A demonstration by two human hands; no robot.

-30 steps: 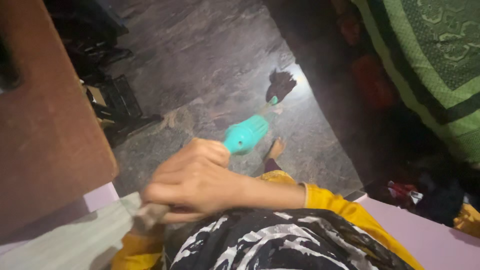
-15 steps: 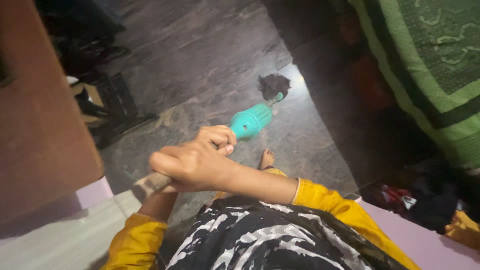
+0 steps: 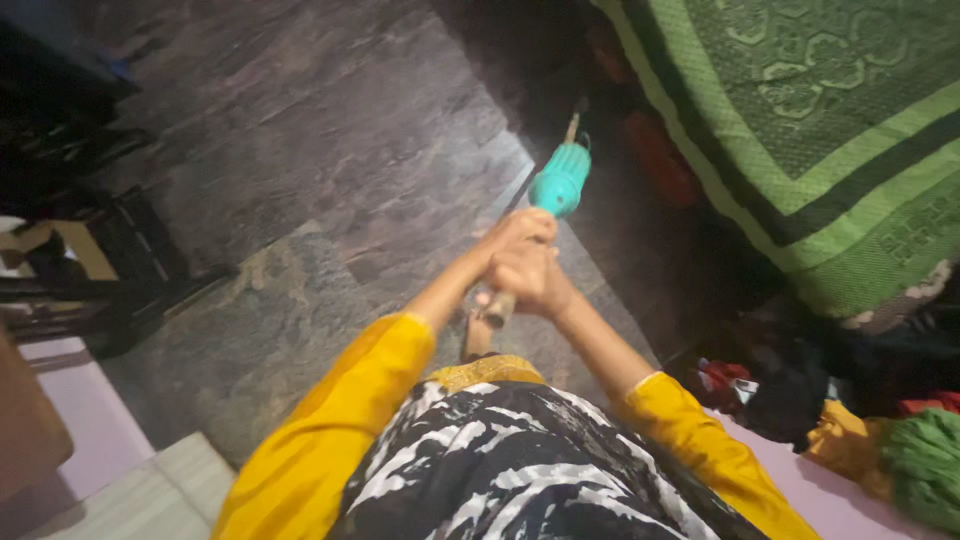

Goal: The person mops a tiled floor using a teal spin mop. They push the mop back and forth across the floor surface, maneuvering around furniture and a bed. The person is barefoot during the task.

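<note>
Both hands grip one long stick with a teal plastic collar [image 3: 560,180] just beyond my fingers. My left hand [image 3: 512,236] is wrapped round the stick higher up, and my right hand [image 3: 542,286] closes on it just below, touching the left. The wooden butt end [image 3: 497,310] pokes out under my hands. Past the collar the stick runs on toward the dark gap beside the bed, where its far end is hidden in shadow. Yellow sleeves [image 3: 330,430] cover both forearms.
A bed with a green patterned cover [image 3: 820,120] fills the upper right, with a red thing [image 3: 660,160] in the shadow below it. Mixed clothes [image 3: 800,400] are heaped at the lower right. A dark rack [image 3: 90,270] stands at the left on the grey stone floor [image 3: 300,150].
The stick has swung from the open floor at the left over to the right, toward the bed. My hands have moved up and right with it, and both now show clasped together.
</note>
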